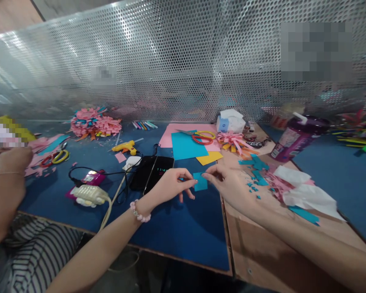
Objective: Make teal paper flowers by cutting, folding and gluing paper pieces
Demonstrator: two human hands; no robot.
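A small blue piece of paper (200, 182) is stretched between my two hands over the blue tabletop. My left hand (177, 182) pinches its left edge between thumb and forefinger, the other fingers spread below. On the opposite edge, the thumb and forefinger of my right hand (224, 179) are closed on the same paper. Beyond my hands lie a large blue sheet (186, 147), a pink sheet (167, 137) and a yellow sheet (212, 157). Red-and-yellow scissors (203, 138) rest on the sheets.
A phone (158, 169), a yellow glue gun (126, 147) and a cabled power strip (90, 194) lie to the left. Blue scraps (256, 162), white tissues (308, 197) and a purple cup (300, 136) stand right. A co-worker's hands (14, 158) are far left. A perforated metal panel (171, 61) backs the table.
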